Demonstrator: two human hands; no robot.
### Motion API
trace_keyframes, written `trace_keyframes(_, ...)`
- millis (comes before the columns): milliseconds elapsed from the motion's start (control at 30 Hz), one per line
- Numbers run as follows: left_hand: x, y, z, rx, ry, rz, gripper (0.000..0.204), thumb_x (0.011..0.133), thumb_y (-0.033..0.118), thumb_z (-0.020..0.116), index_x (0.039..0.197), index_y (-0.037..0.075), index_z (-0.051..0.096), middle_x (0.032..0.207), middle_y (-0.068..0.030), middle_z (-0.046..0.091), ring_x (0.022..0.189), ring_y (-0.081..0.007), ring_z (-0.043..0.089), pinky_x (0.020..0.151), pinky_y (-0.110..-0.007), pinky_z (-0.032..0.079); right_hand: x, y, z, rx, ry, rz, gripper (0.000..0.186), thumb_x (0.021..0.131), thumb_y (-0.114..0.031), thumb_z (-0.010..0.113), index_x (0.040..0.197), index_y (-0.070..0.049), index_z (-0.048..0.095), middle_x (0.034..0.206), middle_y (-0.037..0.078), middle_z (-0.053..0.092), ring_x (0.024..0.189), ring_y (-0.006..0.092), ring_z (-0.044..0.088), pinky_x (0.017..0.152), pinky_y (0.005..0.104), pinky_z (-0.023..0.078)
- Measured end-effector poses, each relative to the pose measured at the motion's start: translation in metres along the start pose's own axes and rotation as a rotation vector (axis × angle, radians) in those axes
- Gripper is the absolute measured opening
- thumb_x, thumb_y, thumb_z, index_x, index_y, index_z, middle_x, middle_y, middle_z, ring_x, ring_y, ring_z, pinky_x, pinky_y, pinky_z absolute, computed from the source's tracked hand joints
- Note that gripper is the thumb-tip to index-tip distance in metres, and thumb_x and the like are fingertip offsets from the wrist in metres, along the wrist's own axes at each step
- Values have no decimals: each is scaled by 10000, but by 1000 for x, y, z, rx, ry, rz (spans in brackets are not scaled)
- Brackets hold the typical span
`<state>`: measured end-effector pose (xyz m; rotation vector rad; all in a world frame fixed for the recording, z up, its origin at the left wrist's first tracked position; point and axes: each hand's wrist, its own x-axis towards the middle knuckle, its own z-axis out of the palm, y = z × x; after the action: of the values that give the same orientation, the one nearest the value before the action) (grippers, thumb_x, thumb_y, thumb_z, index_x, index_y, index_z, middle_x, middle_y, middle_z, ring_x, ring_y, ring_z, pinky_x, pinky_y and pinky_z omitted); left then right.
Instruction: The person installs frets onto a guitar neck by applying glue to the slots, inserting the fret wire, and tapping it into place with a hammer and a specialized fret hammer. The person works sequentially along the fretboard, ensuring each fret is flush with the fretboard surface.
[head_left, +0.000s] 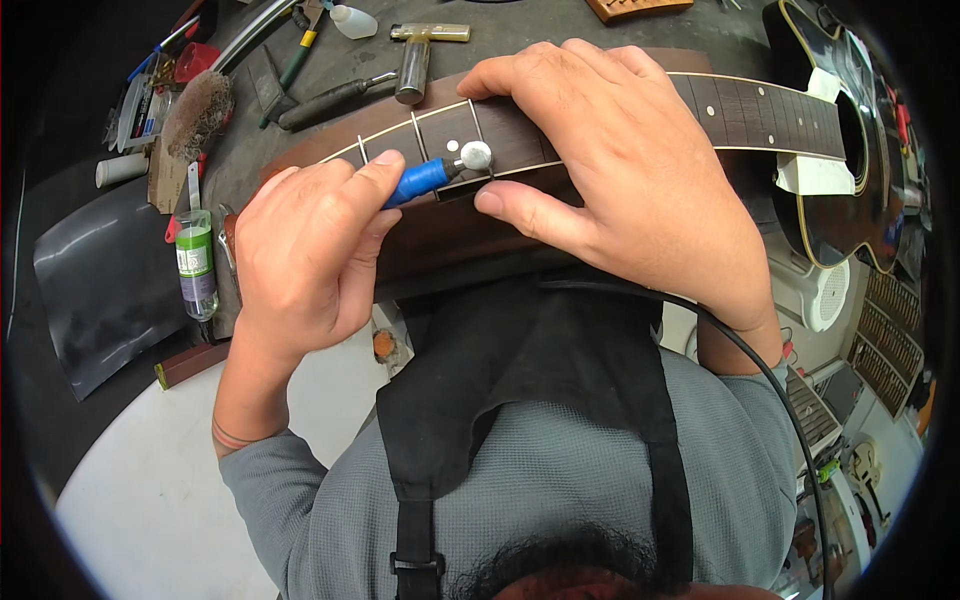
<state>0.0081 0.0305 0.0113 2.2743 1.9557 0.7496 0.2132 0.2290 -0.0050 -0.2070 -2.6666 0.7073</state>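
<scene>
A dark guitar neck (735, 112) with pale dot inlays runs across in front of me, joined to a black guitar body (800, 45) at the right. Several bright fret wires (418, 130) cross its left part. My left hand (310, 245) has its fingers closed round a blue-handled tool (418, 183). The tool's round silver head (476, 155) is over the fretboard beside one fret wire. My right hand (625, 150) spans the neck, index finger at the far edge near that wire's end, thumb at the near edge. It hides part of the fretboard.
Beyond the neck lie a hammer (414, 65), a file with a dark handle (335, 100) and a white bottle (353, 21). A brush (198, 112) and a green-labelled bottle (196, 262) are at the left. A black cable (745, 345) runs down on the right.
</scene>
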Motion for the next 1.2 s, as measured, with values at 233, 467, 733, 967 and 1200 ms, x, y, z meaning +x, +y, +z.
trace_keyframes(233,-9,-1,-1,-216,233,-47,338,986,95,741,1290,-46,699,818,-127,622,677,-271,560,652,-395,459,0,-2,2,-12,20,23,519,866,-328,832,1289,-91,645,1127,67,678,1077,300,641,974,425,446)
trace_keyframes(467,-1,-5,4,-137,150,43,433,860,-7,811,1277,-38,697,785,-117,588,641,-284,531,615,-381,443,0,-2,5,-8,25,35,543,834,-310,860,1290,-104,647,1129,54,682,1081,293,644,973,424,448)
trace_keyframes(733,-8,3,10,-275,272,-110,322,958,52,773,1250,-71,713,911,-162,700,728,-272,636,691,-376,515,0,-1,6,1,35,45,549,817,-288,873,1282,-102,648,1124,53,680,1083,290,645,970,430,449)
trace_keyframes(967,-3,-1,3,-174,212,-67,277,985,30,743,1241,-66,700,944,-179,694,754,-270,631,736,-375,521,1,-1,4,-5,24,39,551,811,-279,870,1282,-101,647,1123,57,684,1079,291,646,963,424,449)
trace_keyframes(1200,10,0,0,-99,110,-31,268,1043,64,687,1270,-62,623,951,-154,679,785,-201,626,740,-314,509,12,-16,-8,-60,-49,70,547,816,-288,862,1281,-98,645,1126,57,685,1077,294,646,961,425,448)
